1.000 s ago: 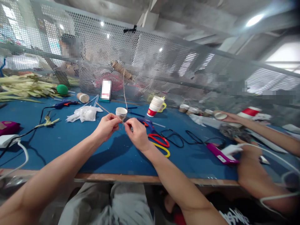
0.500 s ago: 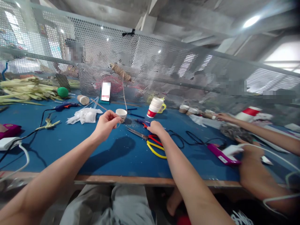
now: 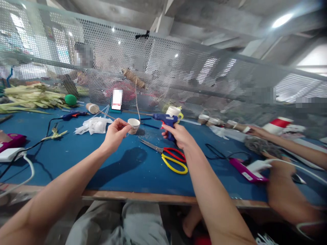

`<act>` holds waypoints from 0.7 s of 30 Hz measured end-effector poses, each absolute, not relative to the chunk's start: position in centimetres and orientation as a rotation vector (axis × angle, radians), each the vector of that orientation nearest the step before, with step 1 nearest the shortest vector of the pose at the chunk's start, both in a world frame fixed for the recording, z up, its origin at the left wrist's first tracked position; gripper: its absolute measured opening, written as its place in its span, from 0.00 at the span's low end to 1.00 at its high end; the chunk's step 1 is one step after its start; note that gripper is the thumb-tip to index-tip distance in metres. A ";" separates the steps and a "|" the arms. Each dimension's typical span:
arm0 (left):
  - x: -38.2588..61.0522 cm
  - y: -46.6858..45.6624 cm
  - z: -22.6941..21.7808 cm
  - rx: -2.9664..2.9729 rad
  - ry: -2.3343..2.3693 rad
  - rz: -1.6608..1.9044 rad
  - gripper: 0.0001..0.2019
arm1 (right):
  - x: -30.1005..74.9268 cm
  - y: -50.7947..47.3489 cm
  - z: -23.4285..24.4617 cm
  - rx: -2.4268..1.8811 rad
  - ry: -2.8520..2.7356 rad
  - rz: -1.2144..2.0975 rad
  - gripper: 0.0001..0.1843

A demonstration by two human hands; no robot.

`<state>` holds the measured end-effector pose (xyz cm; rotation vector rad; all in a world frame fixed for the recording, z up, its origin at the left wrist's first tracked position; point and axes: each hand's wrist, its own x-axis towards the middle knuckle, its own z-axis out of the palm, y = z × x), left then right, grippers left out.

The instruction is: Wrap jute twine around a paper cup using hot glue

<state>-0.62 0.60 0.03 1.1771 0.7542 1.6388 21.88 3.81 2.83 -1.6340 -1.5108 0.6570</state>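
- The left hand (image 3: 116,133) pinches the near left side of the small cup (image 3: 134,126), thumb against fingers
- The cup is up off the table (image 3: 114,180), open mouth upward, with its shadow on the blue top nearer the person
- The twine (image 3: 137,102) runs from the spool (image 3: 133,79), in front of the mesh (image 3: 102,44), down to the cup's far rim; another thin strand slants up and left from the left hand
- The right hand (image 3: 178,134) is wrapped around the handle of the blue glue gun (image 3: 167,118), a finger at its red trigger
- The gun is above the table, its nozzle pointing left, near the cup but apart from it
- The scissors (image 3: 158,149) lie between the forearms, blades toward the cup, one handle loop red and the other yellow
- The cup stack (image 3: 173,110) stands behind the gun, partly hidden by it
- The tissue (image 3: 93,126) lies just left of the left hand, with the roll (image 3: 92,108) behind it and the phone (image 3: 117,98) upright near the mesh
- Farther left are a green ball (image 3: 70,99) and pale stalks (image 3: 33,97)
- At right, a co-worker's hand (image 3: 257,132) is near a row of pots (image 3: 214,121); its grip is too blurred to tell
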 end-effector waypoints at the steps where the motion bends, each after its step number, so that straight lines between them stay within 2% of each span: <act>1: -0.6 0.6 0.0 1.179 0.757 1.642 0.07 | 21.4 3.1 3.1 -1.556 -1.491 0.717 0.08; 4: -0.6 0.8 -0.1 1.182 0.770 1.673 0.07 | 19.5 1.0 2.8 -1.147 -1.375 0.966 0.10; 7: -0.7 1.1 -0.4 1.175 0.812 1.734 0.07 | 17.7 -0.7 1.6 -0.977 -1.390 0.988 0.13; 21: -0.6 1.7 -0.9 1.127 0.922 1.809 0.07 | 15.3 -3.0 0.1 -1.240 -1.561 0.718 0.16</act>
